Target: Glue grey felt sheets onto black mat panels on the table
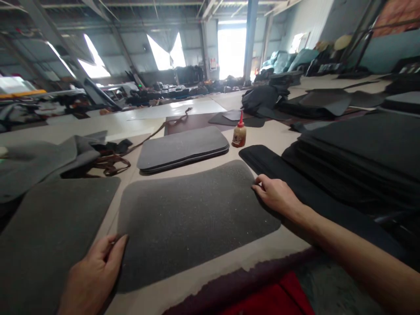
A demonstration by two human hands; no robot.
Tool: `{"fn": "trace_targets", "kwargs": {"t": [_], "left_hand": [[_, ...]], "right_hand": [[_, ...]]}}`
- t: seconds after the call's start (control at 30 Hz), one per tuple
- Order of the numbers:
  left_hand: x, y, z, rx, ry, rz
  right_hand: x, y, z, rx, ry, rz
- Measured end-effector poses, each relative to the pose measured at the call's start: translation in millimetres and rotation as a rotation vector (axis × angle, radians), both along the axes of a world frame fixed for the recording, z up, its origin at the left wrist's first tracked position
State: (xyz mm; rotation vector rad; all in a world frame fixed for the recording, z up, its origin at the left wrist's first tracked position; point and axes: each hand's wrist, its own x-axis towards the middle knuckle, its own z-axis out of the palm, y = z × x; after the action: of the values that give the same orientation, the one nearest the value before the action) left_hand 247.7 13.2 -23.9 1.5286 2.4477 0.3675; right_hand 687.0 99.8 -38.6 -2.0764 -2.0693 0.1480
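Note:
A dark grey sheet with rounded corners (197, 218) spreads across the table in front of me, dotted with small pale specks. My left hand (95, 271) pinches its left edge, thumb on top and fingers partly hidden beneath. At the opposite edge my right hand (275, 194) grips the sheet between thumb and fingertips. Just beyond lies a neat stack of similar grey sheets (183, 146). To the right of that stack stands a bottle of amber liquid with a red nozzle (239, 133). Another dark sheet (52, 227) lies to the left, partly behind my left hand.
Black sheets (361, 153) are piled high on the right, with a long black piece (295, 192) beside my right forearm. Brown straps (111, 164) and loose grey material (42, 157) lie at the left. The tabletop's front edge (243, 267) has a ragged dark covering.

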Motion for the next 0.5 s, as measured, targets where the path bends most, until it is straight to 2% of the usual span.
{"fn": "trace_targets", "kwargs": {"t": [0.27,0.4,0.47,0.5], "left_hand": [[2.3,-0.7,2.2,0.007,-0.015,0.013],[0.0,-1.5,-0.5,0.039,-0.017,0.016],[-2.3,-0.7,-3.2,0.06,-0.023,0.01],[-3.7,-0.1,-5.1,0.07,-0.029,0.004]], "right_hand": [[1.8,-4.2,1.3,0.021,-0.046,-0.089],[5.3,-6.1,1.3,0.115,0.025,-0.129],[3.1,-8.0,0.8,0.222,0.063,-0.075],[0.9,-8.9,0.0,0.269,0.062,-0.005]]}}
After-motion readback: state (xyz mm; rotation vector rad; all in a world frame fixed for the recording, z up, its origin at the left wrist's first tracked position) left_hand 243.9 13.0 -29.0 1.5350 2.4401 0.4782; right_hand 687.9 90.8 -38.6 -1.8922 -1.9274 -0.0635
